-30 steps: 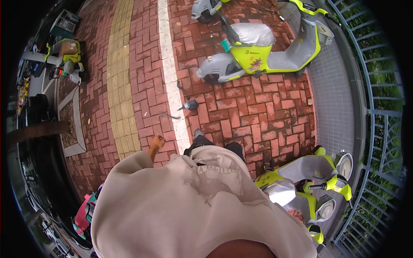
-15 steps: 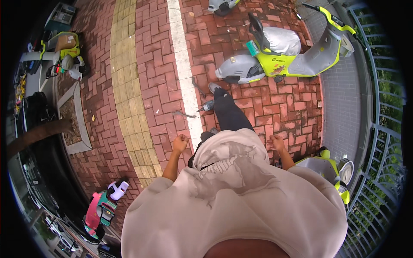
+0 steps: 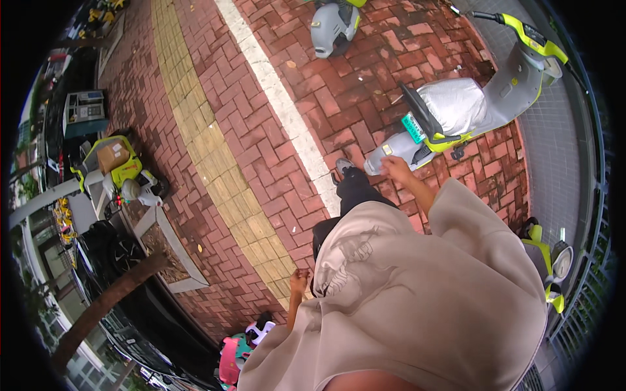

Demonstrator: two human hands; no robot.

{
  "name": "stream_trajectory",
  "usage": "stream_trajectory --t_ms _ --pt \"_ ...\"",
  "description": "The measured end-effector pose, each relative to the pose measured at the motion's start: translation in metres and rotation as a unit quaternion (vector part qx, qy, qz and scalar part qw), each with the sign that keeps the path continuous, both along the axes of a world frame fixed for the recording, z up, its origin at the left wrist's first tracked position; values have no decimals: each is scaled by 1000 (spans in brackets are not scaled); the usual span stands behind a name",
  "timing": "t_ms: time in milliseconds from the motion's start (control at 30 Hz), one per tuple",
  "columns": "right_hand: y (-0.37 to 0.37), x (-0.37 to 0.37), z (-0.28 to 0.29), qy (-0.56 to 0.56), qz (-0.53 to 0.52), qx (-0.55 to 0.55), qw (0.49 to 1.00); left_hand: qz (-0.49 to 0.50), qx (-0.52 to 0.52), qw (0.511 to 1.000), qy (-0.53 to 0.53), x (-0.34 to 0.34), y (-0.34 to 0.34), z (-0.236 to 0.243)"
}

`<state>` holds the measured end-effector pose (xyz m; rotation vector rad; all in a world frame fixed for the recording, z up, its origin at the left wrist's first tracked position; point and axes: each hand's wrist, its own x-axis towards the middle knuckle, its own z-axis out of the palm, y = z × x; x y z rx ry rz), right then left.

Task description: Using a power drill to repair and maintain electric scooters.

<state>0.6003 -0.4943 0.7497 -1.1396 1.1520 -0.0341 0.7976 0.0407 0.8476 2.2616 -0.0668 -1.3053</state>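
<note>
My right hand [image 3: 396, 169] reaches forward on its raised forearm, with bent, slightly parted fingers and nothing seen in them. In the picture it overlaps the grey rear fender of a yellow-green scooter [image 3: 505, 101]; whether it touches cannot be told. That scooter has a silver seat cover [image 3: 454, 105] and a green plate [image 3: 413, 128]. Low by my left hip, my left hand [image 3: 300, 281] is curled closed, with no object showing in it. My dark trouser leg and grey shoe [image 3: 344, 165] are on the brick paving beside a white line [image 3: 280, 98].
Another grey and yellow-green scooter [image 3: 334, 29] stands ahead. A third [image 3: 124, 166], carrying a brown box, is at the left. A tree trunk [image 3: 114, 303] leans before a black car [image 3: 166, 332]. Blue railings [image 3: 596, 215] run along the right; yellow paving [image 3: 202, 140] crosses the bricks.
My view has turned, and the scenery has shifted. My right hand has moved up and forward; my left has dropped back by the hip. The drill and dark bars on the bricks are no longer visible.
</note>
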Motion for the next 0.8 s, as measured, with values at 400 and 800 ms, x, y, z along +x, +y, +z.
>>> stream_trajectory --t_ms 400,800 --pt "-102 89 12 75 -189 1 979 -146 -161 976 17 324 -287 -38" --pt "68 150 62 120 -690 108 705 -850 29 524 -38 701 -664 -111"
